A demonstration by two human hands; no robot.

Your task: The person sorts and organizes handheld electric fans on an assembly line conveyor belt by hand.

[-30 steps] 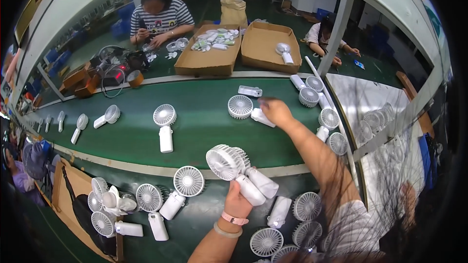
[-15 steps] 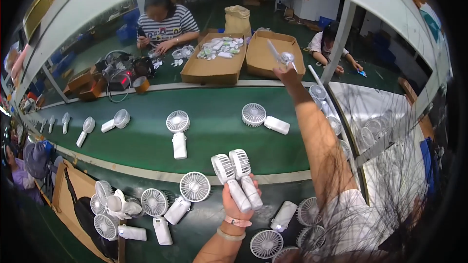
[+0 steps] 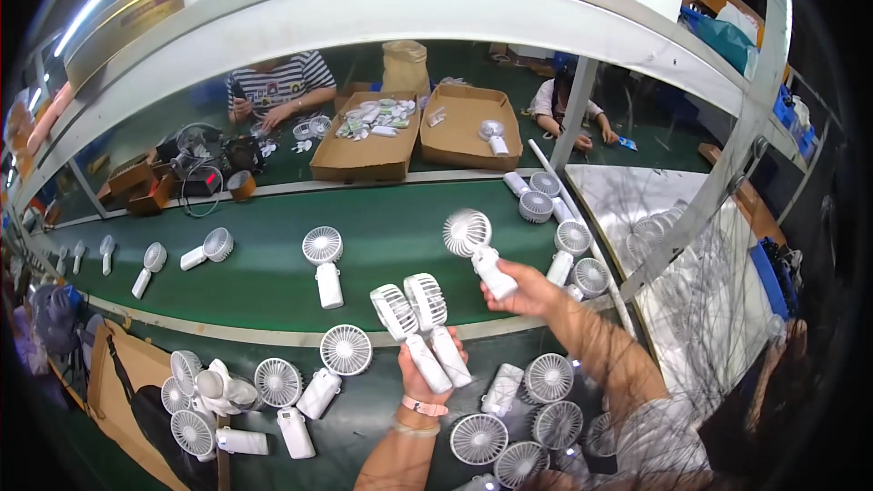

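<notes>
My left hand (image 3: 416, 375) is closed around the handles of two white handheld fans (image 3: 425, 302), held side by side with their round heads up. In my right hand (image 3: 529, 289) is another white handheld fan (image 3: 494, 271), gripped by its handle above the green conveyor belt (image 3: 391, 218). Its head tilts up and to the left. Beyond the belt, one white fan (image 3: 492, 135) lies in the right-hand cardboard box (image 3: 459, 153). A further fan (image 3: 325, 255) rests on the belt left of my hands.
More fans (image 3: 277, 382) lie on the near ledge, several others (image 3: 550, 377) at the near right. Fans (image 3: 573, 236) cluster at the belt's right end. A box of small white parts (image 3: 356, 168) stands across the belt. Metal framing (image 3: 582, 100) rises ahead; two people work beyond.
My right hand has come back from the far right-hand box, where a fan now lies, and has lifted a fan off the belt. My left hand keeps its two fans. The view has tilted up.
</notes>
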